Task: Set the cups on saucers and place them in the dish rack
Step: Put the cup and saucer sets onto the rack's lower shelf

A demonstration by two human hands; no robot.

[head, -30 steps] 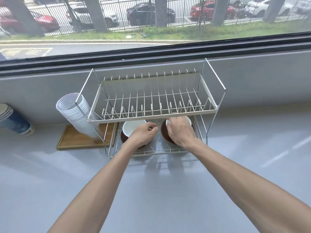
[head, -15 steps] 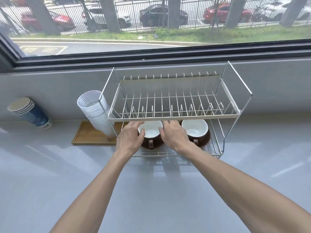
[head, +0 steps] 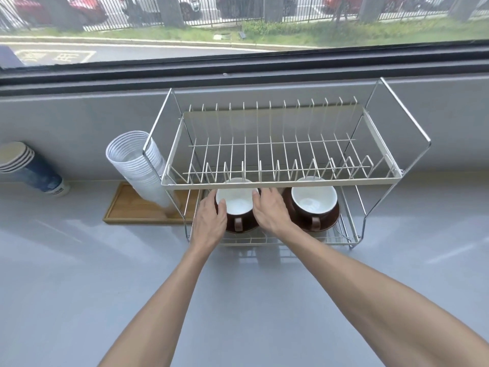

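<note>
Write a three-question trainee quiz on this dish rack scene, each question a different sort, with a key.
1. True or false: both cups sit on the dish rack's upper tier.
2. Which cup do the left hand and right hand flank?
A. left cup
B. right cup
3. Fill in: the right cup rests on a brown ____.

Key: 1 false, both are on the lower tier; 2 A; 3 saucer.

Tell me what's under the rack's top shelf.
Two cups on brown saucers; both hands flank the left cup. Its saucer is mostly covered.
</note>
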